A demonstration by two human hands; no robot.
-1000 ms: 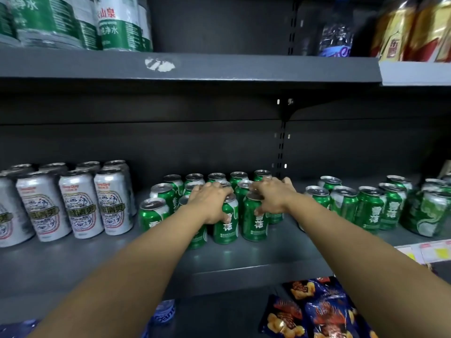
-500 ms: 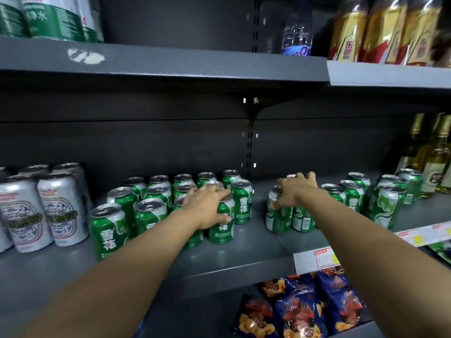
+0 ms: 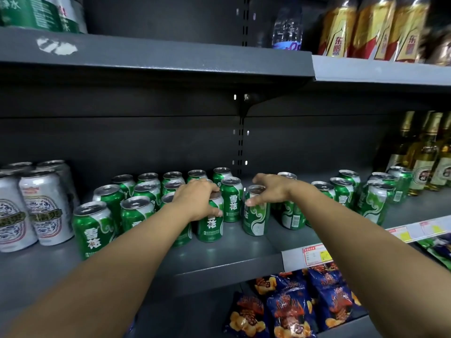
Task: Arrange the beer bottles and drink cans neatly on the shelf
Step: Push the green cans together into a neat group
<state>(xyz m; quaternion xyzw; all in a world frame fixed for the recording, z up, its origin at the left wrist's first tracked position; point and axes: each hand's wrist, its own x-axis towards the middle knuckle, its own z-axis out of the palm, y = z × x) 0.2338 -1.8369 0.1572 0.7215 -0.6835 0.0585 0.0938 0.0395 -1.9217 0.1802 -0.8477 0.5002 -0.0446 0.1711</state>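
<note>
Several green beer cans stand in loose rows on the dark grey shelf [image 3: 214,262]. My left hand [image 3: 197,200] grips the top of one green can [image 3: 211,224] at the front of the left cluster. My right hand [image 3: 271,190] rests over the top of another green can [image 3: 255,217] just to the right, thumb on its side and fingers spread. More green cans [image 3: 341,193] stand further right, partly hidden behind my right forearm. Tall silver cans [image 3: 46,208] stand at the far left. Glass beer bottles [image 3: 424,157] stand at the far right.
The upper shelf [image 3: 170,57] holds green-labelled water bottles at the left, a clear bottle [image 3: 287,28] and gold-labelled bottles [image 3: 373,28] at the right. Snack bags [image 3: 292,306] lie on the shelf below. Price tags [image 3: 316,254] run along the front edge.
My right hand left the can cluster at the right and moved left onto a can beside my left hand. My left hand stayed on its can. The view shifted right.
</note>
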